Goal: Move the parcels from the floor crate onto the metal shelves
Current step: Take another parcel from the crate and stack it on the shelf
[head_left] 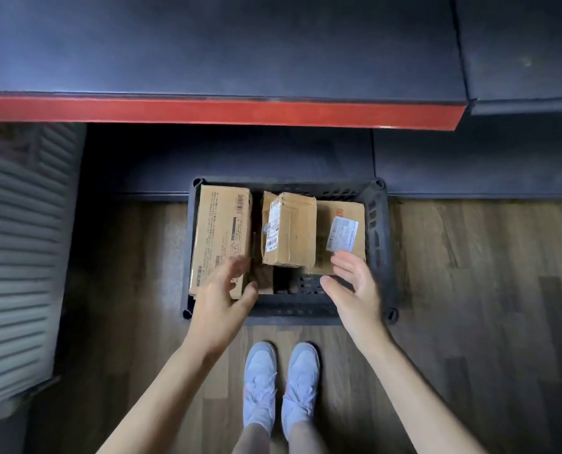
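Observation:
A black plastic crate (378,231) stands on the wooden floor and holds three cardboard parcels. A long flat printed box (220,231) leans along the crate's left side. In the middle stands a small box (294,229) with a white label. To its right lies a flatter box (337,221) bearing a white shipping label. My left hand (222,294) hovers open over the near end of the long box. Over the crate's near right part my right hand (355,286) is open, its fingers spread. Neither hand holds anything.
A dark metal shelf (207,44) with a red front edge (207,111) spans the top, a second shelf section (528,50) to its right. A lower dark shelf (227,158) lies behind the crate. A ribbed grey panel (14,250) stands left. My grey shoes (281,385) are before the crate.

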`<action>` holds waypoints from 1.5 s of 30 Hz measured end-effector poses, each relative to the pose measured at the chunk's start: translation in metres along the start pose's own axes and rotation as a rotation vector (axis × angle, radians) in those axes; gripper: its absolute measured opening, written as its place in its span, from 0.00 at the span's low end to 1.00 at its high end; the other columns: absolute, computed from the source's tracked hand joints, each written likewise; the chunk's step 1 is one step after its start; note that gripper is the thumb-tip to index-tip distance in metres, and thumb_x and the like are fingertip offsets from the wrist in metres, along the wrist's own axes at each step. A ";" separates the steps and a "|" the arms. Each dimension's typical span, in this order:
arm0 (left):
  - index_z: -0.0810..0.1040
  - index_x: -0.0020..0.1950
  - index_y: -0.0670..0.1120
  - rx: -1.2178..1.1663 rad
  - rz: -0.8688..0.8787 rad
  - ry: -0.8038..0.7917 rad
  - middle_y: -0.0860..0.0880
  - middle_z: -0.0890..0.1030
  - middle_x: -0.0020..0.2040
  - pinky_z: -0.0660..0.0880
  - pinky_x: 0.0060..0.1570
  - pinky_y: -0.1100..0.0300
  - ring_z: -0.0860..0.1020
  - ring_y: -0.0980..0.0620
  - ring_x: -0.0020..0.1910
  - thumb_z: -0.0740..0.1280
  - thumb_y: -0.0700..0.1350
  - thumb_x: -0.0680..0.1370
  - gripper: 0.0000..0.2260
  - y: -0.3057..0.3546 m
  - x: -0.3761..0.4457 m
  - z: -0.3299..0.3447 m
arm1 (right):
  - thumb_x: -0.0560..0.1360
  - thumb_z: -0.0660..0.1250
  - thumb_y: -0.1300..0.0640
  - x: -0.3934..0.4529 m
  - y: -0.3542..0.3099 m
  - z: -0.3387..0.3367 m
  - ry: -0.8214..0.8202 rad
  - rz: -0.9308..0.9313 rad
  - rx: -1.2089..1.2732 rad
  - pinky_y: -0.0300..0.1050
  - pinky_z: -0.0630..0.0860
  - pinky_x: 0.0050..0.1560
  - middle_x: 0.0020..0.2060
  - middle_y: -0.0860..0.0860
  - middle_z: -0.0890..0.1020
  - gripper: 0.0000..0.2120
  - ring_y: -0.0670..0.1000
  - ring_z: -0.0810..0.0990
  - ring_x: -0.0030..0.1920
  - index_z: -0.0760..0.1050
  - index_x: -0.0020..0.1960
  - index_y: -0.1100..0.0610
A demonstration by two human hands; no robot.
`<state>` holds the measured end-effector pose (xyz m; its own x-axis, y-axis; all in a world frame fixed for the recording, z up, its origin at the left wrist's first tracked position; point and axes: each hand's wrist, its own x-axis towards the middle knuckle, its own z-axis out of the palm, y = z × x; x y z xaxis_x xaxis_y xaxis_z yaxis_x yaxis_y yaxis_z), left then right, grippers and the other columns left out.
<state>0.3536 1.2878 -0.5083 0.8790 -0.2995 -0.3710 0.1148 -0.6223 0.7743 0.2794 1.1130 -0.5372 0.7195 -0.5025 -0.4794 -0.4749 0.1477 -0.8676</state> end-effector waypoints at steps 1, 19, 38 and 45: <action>0.75 0.60 0.48 -0.012 -0.014 0.004 0.59 0.76 0.51 0.73 0.53 0.60 0.77 0.53 0.54 0.66 0.37 0.75 0.14 -0.011 0.005 0.006 | 0.72 0.68 0.67 0.009 0.015 0.009 0.008 0.000 -0.023 0.29 0.70 0.52 0.53 0.40 0.74 0.21 0.41 0.73 0.58 0.71 0.53 0.43; 0.75 0.54 0.54 -0.145 -0.110 0.060 0.61 0.77 0.50 0.73 0.50 0.70 0.74 0.69 0.52 0.64 0.38 0.76 0.12 -0.114 0.063 0.064 | 0.65 0.71 0.45 0.123 0.146 0.108 0.394 -0.085 -0.608 0.55 0.64 0.62 0.75 0.55 0.53 0.38 0.59 0.57 0.65 0.61 0.72 0.48; 0.75 0.50 0.63 -0.441 0.184 0.087 0.61 0.79 0.54 0.73 0.54 0.64 0.76 0.62 0.57 0.67 0.52 0.70 0.11 0.068 0.064 -0.007 | 0.64 0.60 0.57 0.028 -0.037 -0.053 -0.073 -0.144 0.449 0.35 0.78 0.42 0.41 0.45 0.86 0.16 0.44 0.83 0.44 0.84 0.45 0.46; 0.77 0.51 0.59 -0.571 0.311 0.055 0.54 0.80 0.52 0.73 0.56 0.46 0.78 0.49 0.54 0.65 0.57 0.67 0.14 0.145 0.040 -0.052 | 0.63 0.61 0.52 -0.021 -0.103 -0.060 -0.267 -0.337 0.389 0.37 0.78 0.43 0.45 0.45 0.85 0.19 0.44 0.83 0.47 0.82 0.51 0.45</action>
<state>0.4297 1.2226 -0.3843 0.9314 -0.3571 -0.0708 0.0660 -0.0255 0.9975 0.2823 1.0573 -0.4300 0.9254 -0.3516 -0.1412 -0.0125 0.3441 -0.9389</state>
